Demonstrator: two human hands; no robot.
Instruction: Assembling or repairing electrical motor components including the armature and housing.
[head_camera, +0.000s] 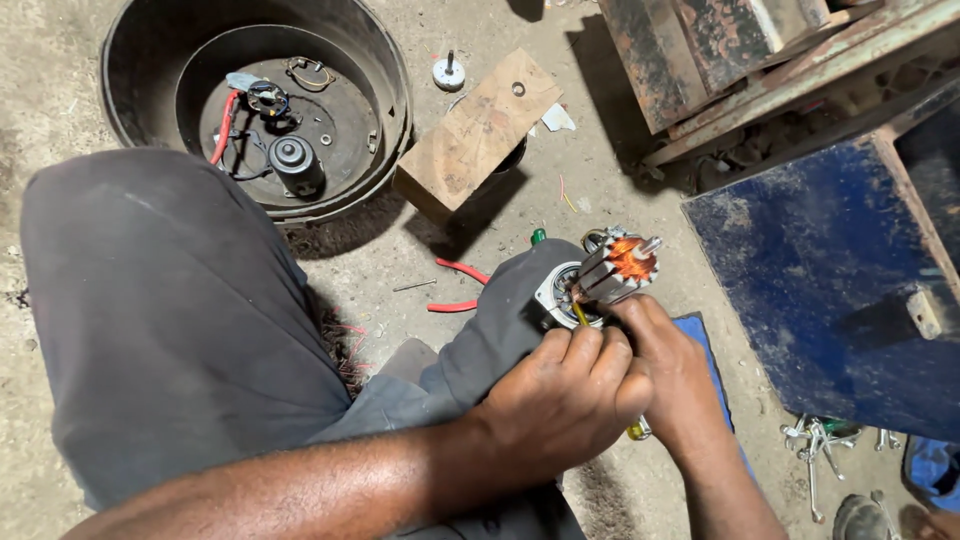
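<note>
Left hand (560, 395) and right hand (672, 375), both clamped on a yellow-handled screwdriver (636, 430) at lower centre, its tip at a motor core (615, 268) already out of the black tub (255, 100), upper left; housing (555, 295) not yet separated.

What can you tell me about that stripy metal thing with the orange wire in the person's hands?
It is a small motor rotor: a drum of grey metal slats with shiny copper-orange wire windings at its end and a thin shaft poking out. It tilts up to the right above the person's knee. The right hand touches its lower end, beside the left hand.
</note>
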